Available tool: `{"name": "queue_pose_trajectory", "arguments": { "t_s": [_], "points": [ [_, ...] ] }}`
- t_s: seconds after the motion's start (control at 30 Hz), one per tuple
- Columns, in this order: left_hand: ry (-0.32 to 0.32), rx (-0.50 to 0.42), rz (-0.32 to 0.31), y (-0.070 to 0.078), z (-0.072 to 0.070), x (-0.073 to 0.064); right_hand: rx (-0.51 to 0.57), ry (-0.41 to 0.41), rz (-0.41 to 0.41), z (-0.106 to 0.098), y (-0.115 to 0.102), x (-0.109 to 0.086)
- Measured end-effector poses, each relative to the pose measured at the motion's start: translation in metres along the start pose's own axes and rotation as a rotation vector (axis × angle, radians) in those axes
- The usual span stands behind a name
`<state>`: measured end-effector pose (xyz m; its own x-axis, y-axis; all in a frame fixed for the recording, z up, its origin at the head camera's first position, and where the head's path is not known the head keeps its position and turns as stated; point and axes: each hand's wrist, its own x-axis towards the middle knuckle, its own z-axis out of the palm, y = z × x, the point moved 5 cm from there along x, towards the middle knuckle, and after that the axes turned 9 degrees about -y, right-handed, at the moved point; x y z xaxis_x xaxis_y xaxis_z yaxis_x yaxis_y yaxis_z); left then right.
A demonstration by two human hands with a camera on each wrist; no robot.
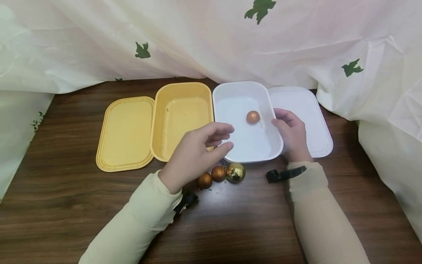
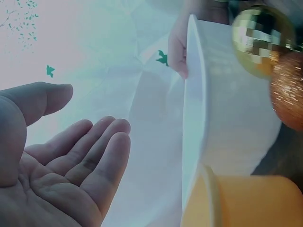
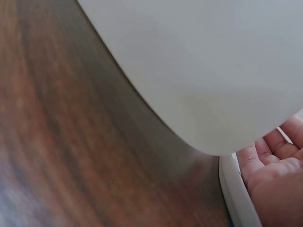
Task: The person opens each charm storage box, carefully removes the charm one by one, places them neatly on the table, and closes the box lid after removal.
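Note:
My left hand hovers over the near left corner of a white plastic container, thumb apart from the loosely bent fingers. Nothing lies in its palm. At the container's right rim is my right hand; its thumb rests on the rim and the fingers lie along the outside wall. An orange glitter ball sits inside the white container. In front of it, on the table, are two more orange glitter balls and a mirrored gold ball.
A yellow container stands directly left of the white one, with a yellow lid beside it. The white lid lies on the right, partly behind my right hand. Curtain fabric hangs at the back and sides of the dark wooden table.

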<state>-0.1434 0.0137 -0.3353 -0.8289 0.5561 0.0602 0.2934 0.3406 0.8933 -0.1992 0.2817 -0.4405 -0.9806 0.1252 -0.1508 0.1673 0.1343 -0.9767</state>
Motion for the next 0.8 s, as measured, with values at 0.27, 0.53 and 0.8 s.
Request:
{"name": "queue_pose_trajectory", "arguments": {
  "t_s": [0.27,0.53,0.8],
  "points": [
    [-0.009,-0.081,-0.027,0.004,0.001,0.029,0.011,-0.008,-0.008,0.0,0.001,0.001],
    [0.022,-0.192,-0.066,0.003,0.002,0.061,-0.025,-0.008,0.013,-0.001,0.002,0.0],
    [0.067,-0.215,-0.022,0.006,0.002,0.09,-0.015,-0.014,0.028,0.0,0.001,0.001]
  ]
}}
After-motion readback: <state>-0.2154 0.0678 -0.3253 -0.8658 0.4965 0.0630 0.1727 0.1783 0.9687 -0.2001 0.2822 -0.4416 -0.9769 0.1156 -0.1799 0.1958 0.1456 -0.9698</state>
